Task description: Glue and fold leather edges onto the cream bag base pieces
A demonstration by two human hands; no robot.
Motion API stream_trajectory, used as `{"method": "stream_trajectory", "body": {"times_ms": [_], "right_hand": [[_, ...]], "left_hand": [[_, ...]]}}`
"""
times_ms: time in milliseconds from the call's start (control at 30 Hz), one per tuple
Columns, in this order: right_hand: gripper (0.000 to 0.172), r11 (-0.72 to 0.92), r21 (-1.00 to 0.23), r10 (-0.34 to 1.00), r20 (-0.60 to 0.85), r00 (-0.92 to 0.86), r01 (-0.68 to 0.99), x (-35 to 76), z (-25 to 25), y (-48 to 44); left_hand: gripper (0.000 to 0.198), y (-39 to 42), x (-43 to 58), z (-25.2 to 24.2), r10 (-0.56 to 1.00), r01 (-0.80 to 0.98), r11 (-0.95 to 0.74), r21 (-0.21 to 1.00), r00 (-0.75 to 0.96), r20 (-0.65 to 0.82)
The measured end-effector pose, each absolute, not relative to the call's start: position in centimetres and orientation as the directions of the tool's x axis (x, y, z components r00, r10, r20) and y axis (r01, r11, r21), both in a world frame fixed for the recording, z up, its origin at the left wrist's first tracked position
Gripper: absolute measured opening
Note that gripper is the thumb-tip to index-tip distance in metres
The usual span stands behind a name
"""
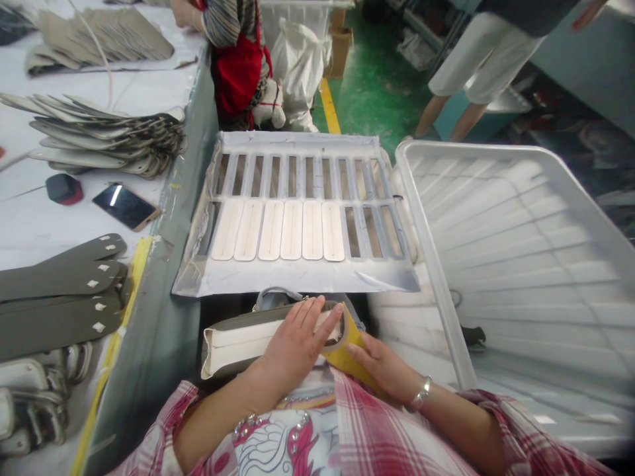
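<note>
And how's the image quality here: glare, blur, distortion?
Head view: white glare on the phone; head view: wide-angle stretching at right, across the white bin; head view: background soft, both hands clearer.

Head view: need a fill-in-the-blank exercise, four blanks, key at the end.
1. The right hand holds a piece coloured ____.
2. A silver bracelet circles the person's ____ wrist.
3. The rack's nearer row shows ____ white strips.
4. The phone lies to the person's ____.

Missing words: yellow; right; six; left.
</note>
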State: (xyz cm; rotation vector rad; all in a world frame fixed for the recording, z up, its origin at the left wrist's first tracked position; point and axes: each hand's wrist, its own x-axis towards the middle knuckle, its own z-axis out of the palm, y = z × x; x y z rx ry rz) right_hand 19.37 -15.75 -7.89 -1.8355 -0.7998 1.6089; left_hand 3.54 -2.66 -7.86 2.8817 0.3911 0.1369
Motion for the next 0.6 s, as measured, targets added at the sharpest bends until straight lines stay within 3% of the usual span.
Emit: {"method": "stream_trajectory", "body": {"times_ms": [167, 400, 600], "right_hand": [[0.041, -0.633, -0.773, 0.762, -0.612, 0.213, 0.046, 17.7, -7.7, -15.9], [0.038, -0.528, -0.811, 0.716, -0.585, 0.382, -0.252, 14.2, -8.9, -15.4], [0.034, -0.532, -0.805, 0.731, -0.593, 0.336, -0.264, 14.5, -7.1, -16.9]], "left_hand": [[0.072, -2.5, 3.2, -7.7, 0.293, 0.263, -0.918, 0.296, 0.954, 0.060], [0.080, -3.2, 3.3, -7.7, 0.292, 0.246, -0.917, 0.314, 0.950, 0.109], [0.087, -4.0, 2.9, -7.2, 0.300, 0.255, -0.925, 0.282, 0.945, 0.128]]}}
